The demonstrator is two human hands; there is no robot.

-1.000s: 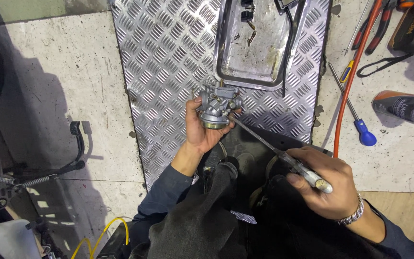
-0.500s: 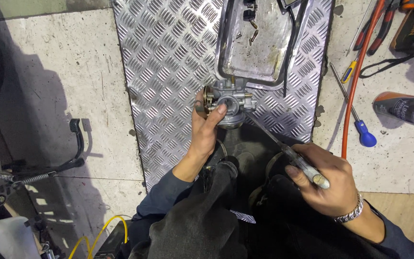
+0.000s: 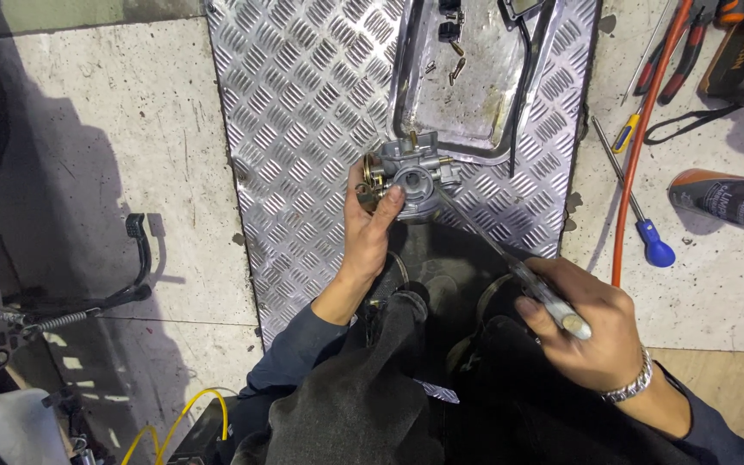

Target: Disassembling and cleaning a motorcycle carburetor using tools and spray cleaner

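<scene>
1. Left hand [image 3: 370, 226]: closed around a small metal carburetor [image 3: 408, 175], thumb laid across its round face; it holds the part up over the diamond-tread steel plate [image 3: 303, 129], just below the tray.
2. Right hand [image 3: 583, 323]: closed on the handle of a long screwdriver [image 3: 510, 263], whose shaft slants up-left so that the tip meets the carburetor's right side.
3. Step in hand, as judged: a screw or fitting on the carburetor body is being worked with the tool. A further turn would call for the blade kept seated and the left grip kept firm against twisting.
4. Metal tray [image 3: 475, 142]: lies on the plate, touching or just beyond the carburetor, with small loose parts inside.
5. To the right, on the concrete: a blue-handled screwdriver [image 3: 639, 215], an orange hose [image 3: 639, 146], red-handled pliers [image 3: 678, 56], a spray can [image 3: 729, 202].
6. Obstructions: the person's knees crowd the space beneath the screwdriver's shaft; otherwise the tool's line is open.
</scene>
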